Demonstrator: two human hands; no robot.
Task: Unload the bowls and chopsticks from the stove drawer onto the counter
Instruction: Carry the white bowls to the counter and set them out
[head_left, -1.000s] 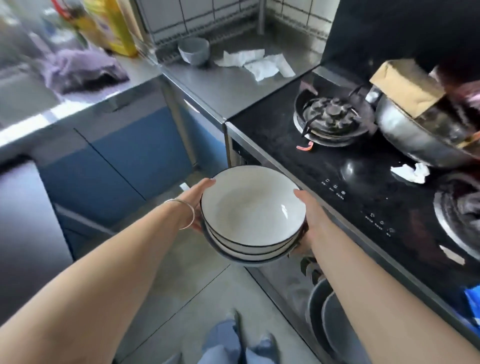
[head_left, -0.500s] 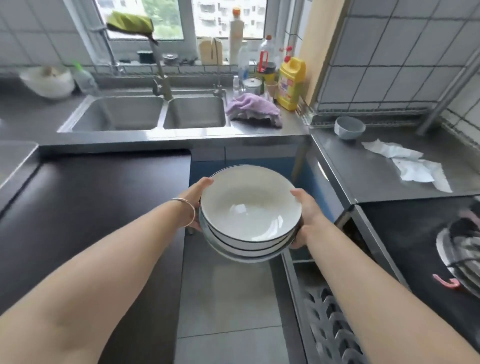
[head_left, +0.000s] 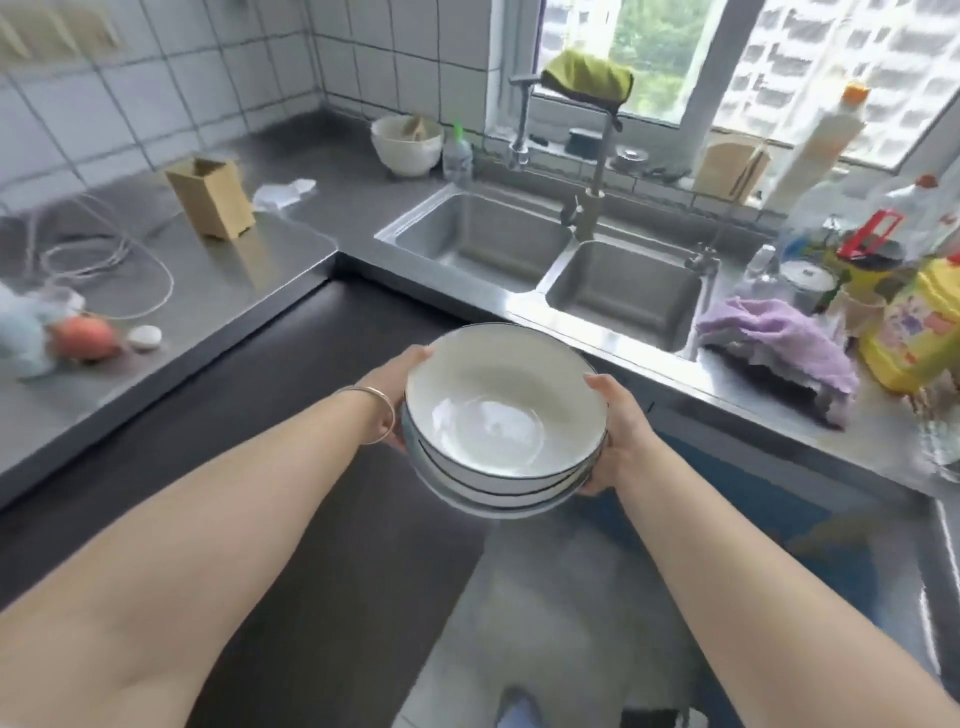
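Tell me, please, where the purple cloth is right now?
In the head view the purple cloth lies on the steel counter at the right, just right of the double sink and left of the yellow bottle.

Three white bowls (head_left: 504, 415) nested in one stack at centre, gripped by two hands: left hand (head_left: 402, 387) at 9 o'clock of the stack, right hand (head_left: 618, 441) at 3 o'clock. One double sink, two basins (head_left: 483, 236) at 12 to 1 o'clock; one purple cloth (head_left: 774, 340) at 2 o'clock. One wooden box (head_left: 213, 195), one white bowl (head_left: 405, 143) at 11 o'clock.
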